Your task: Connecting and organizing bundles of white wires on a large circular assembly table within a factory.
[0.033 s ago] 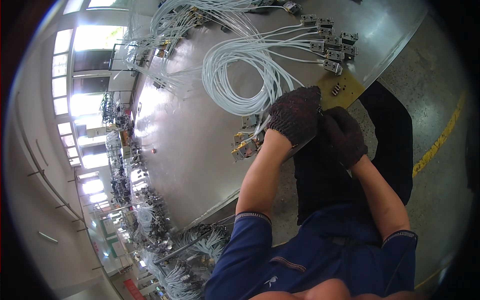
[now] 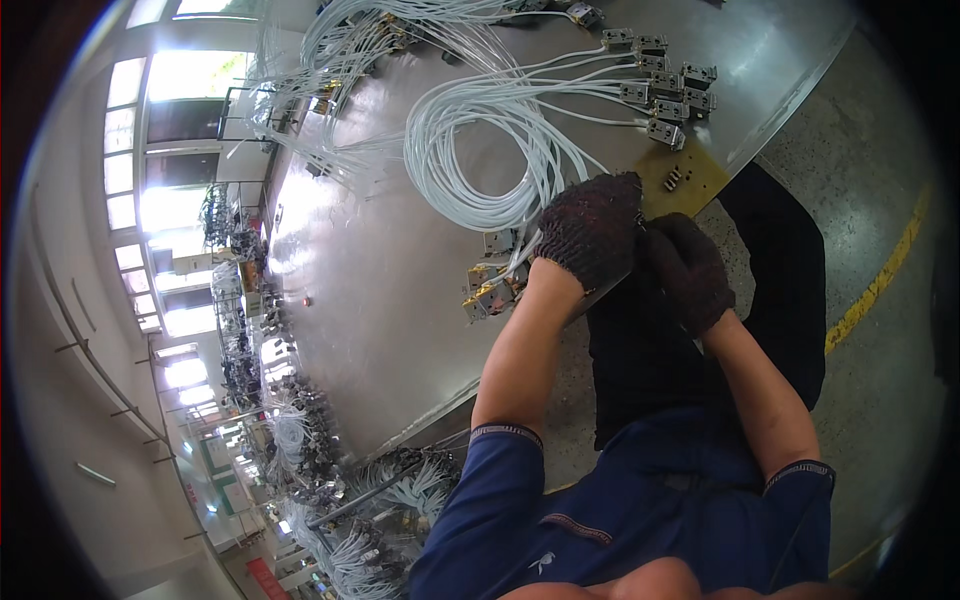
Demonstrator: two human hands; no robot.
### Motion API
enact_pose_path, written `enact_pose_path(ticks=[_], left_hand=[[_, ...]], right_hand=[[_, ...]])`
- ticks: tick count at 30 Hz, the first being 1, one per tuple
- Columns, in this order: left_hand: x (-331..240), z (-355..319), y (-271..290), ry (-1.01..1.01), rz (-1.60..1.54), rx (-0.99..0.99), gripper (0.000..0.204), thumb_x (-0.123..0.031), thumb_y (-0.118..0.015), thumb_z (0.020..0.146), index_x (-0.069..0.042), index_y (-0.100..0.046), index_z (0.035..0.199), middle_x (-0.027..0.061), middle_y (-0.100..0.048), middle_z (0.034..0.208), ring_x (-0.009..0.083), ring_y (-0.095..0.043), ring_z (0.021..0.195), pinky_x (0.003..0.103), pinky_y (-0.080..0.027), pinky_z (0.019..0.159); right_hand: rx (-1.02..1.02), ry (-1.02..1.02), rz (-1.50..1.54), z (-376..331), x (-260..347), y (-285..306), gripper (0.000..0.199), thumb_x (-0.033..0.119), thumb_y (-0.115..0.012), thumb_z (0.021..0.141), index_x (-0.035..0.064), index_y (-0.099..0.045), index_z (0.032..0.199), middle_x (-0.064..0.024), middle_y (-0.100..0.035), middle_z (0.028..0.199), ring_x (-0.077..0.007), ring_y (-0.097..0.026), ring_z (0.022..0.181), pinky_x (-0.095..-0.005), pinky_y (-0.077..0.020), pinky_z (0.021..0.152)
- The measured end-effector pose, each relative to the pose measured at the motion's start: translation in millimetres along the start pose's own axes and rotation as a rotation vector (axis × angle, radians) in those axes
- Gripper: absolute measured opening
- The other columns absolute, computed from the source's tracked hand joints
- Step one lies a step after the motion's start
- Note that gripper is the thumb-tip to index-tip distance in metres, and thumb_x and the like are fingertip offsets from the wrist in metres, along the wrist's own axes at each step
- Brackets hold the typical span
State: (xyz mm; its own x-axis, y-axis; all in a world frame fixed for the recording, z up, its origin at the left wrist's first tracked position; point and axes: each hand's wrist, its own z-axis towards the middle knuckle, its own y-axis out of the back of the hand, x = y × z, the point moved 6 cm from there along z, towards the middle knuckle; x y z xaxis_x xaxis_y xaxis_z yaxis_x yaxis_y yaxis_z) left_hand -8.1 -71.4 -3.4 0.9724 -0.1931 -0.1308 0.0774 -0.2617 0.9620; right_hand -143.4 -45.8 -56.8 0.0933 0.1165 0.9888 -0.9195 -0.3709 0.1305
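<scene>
My left hand (image 2: 590, 228), in a dark knitted glove, is closed at the table's near edge. What it grips is hidden beneath it. Close beside it, my right hand (image 2: 690, 278), gloved alike, has its fingers curled round something slim and mostly covered. A small dark metal bit shows between the two hands. White cables (image 2: 480, 212) lie in a large coil just beyond my left hand. Their far ends carry several metal connector boxes (image 2: 664, 134). More metal boxes (image 2: 487, 290) with yellowish parts sit left of my left wrist.
A yellowish-brown plate (image 2: 705, 172) at the table corner bears several small metal pieces (image 2: 672, 180). The metal table (image 2: 370, 330) extends left and away. Further cable bundles (image 2: 350, 60) lie at its far side. Racks of hanging cables (image 2: 290, 430) stand left. My legs are under the near edge.
</scene>
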Motion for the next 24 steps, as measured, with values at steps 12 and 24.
enact_pose_path(ticks=[12, 24], left_hand=[[0, -1, -2, -0.013, 0.005, -0.011, 0.059, -0.024, -0.073, 0.077, -0.005, -0.062, 0.132, 0.0197, -0.069, 0.123, 0.0362, -0.067, 0.115, 0.045, -0.053, 0.098], [-7, -6, 11, -0.038, -0.061, -0.093, 0.051, -0.026, -0.073, 0.078, -0.002, -0.063, 0.122, 0.0228, -0.069, 0.117, 0.0392, -0.067, 0.113, 0.047, -0.053, 0.096]], right_hand=[[-0.014, 0.019, -0.073, 2, 0, 1, 0.025, 0.024, -0.056, 0.103, 0.0014, -0.065, 0.110, -0.0085, -0.065, 0.090, -0.0150, -0.061, 0.073, -0.0320, -0.0502, 0.069], [-0.059, 0.338, -0.401, 1, 11, 3, 0.028, 0.024, -0.059, 0.101, 0.0006, -0.064, 0.116, -0.0119, -0.067, 0.107, -0.0233, -0.069, 0.087, -0.0357, -0.0543, 0.074]])
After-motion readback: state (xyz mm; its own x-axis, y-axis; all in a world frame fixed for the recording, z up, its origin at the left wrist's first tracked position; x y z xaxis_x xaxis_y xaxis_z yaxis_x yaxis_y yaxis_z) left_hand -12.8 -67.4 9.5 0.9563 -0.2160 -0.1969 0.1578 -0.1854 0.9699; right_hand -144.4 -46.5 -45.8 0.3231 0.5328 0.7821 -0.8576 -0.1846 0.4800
